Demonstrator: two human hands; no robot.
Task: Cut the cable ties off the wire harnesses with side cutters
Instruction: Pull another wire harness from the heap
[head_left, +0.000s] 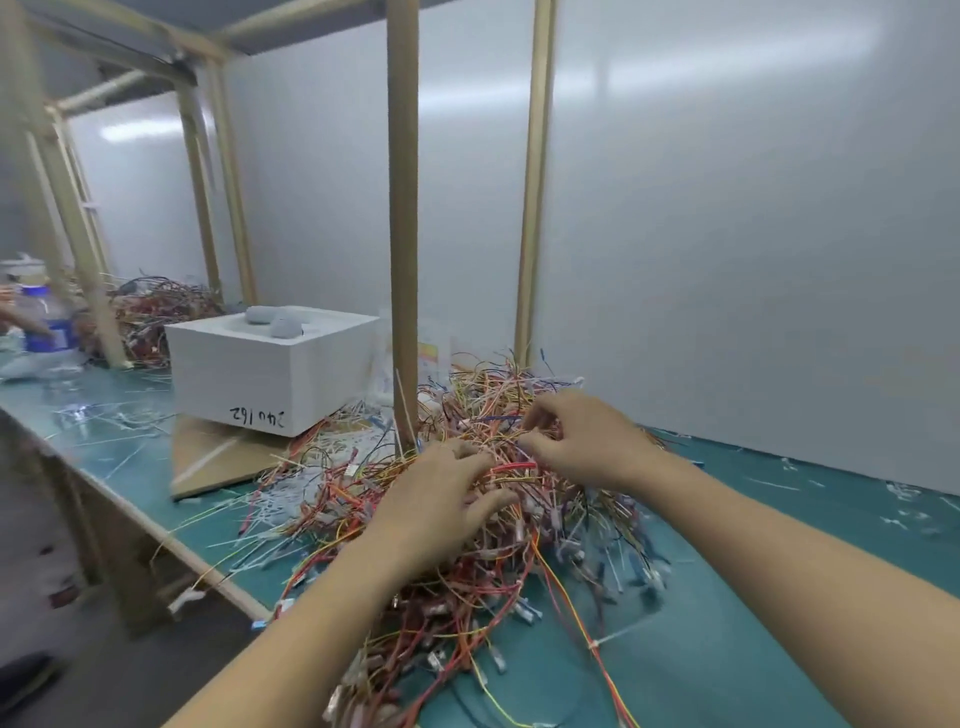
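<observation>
You're digging into the wire harnesses (519, 525) heaped at twelve o'clock on the desk (737, 639), left hand (441, 499) curling its fingers round strands, right hand (587, 441) pinching one; yanking is probably risking snagging neighbouring loops.

This is looking like a small wiring workshop: a long teal-green worktop (701, 649) is running along plain white panel walls (727, 208), with pale wooden frame posts (402, 208) standing on it. A tangled heap of red, orange and yellow wire harnesses (519, 551) is lying there, a second wire heap (156, 306) is sitting farther along, and loose white cable ties (291, 493) are littering the surface.
</observation>
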